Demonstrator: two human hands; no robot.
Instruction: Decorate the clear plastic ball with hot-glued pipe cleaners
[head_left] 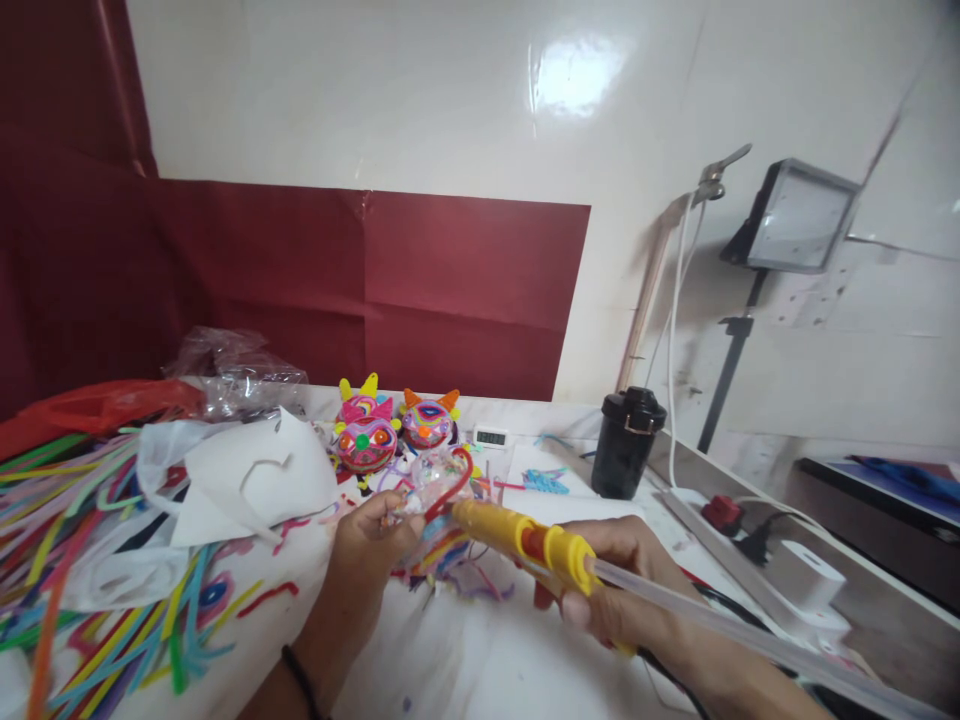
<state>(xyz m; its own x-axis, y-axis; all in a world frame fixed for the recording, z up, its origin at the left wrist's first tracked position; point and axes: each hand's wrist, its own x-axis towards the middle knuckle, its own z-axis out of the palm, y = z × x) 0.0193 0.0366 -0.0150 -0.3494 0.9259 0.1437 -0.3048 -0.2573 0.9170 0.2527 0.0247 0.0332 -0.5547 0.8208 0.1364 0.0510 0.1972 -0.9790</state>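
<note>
Two bare hands meet over the middle of the table (409,675). The left hand (371,550) has its fingers narrowed, apparently pinching the lower end of a curved red pipe cleaner (456,485), likely to steady it and keep the thumb off the hot tip; blur hides the exact grip. The right hand (622,575) wraps its fingers around a yellow glue gun (517,535), its nozzle beside the pipe cleaner; I cannot tell whether they touch. A long glue stick (697,600) trails from the gun's back, probably so it feeds freely. Decorated animal heads (366,443) sit behind the hands, perhaps kept there as models, with a small clock (491,438) next to them. Loose pipe cleaners (49,620) cover the table's left side; a black bottle (628,445) stands on the right, near a power strip (690,500). Dark red paper (465,290) lines part of the white wall (420,100), and a lamp (806,218) stands at the right.
</note>
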